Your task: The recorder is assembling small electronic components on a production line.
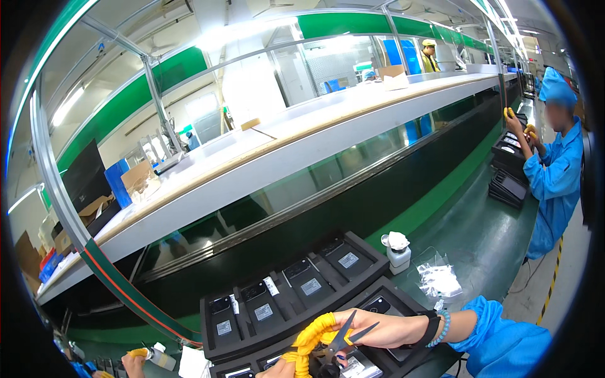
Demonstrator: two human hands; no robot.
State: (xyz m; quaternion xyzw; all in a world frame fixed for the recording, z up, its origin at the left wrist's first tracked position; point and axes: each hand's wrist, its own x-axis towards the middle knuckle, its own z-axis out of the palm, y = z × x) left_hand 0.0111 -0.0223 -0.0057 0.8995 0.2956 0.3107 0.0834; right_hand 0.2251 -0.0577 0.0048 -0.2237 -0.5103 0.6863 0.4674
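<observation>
Scissors (340, 343) with yellow-wrapped handles sit in the right hand (372, 327), low in the middle of the view, blades parted and pointing right and upward. The grip of this hand is closed through the handle loops; the forearm enters from the lower right in a blue sleeve (504, 343), with a black wrist strap (432, 329) and a bead bracelet (445, 327) at the wrist. The left hand (280, 368) shows only as fingertips at the bottom edge, just beside the yellow handle wrapping; whether its grip is wide or narrow cannot be told.

Beneath the scissors lies a black foam tray (372, 252) on the green bench (479, 233), its compartments each holding a dark phone-like device (305, 283) with a pale label. A second such tray (409, 302) lies nearer, partly under the right hand. To the right of the trays stand a small white dispenser bottle (397, 255) and a clear bag of white items (438, 280).

At far right a co-worker in a blue coat and cap (558, 170) handles stacked dark trays (507, 189) with yellow-tipped fingers. At lower left another person's hand (133, 364) holds a small bottle (161, 358).
</observation>
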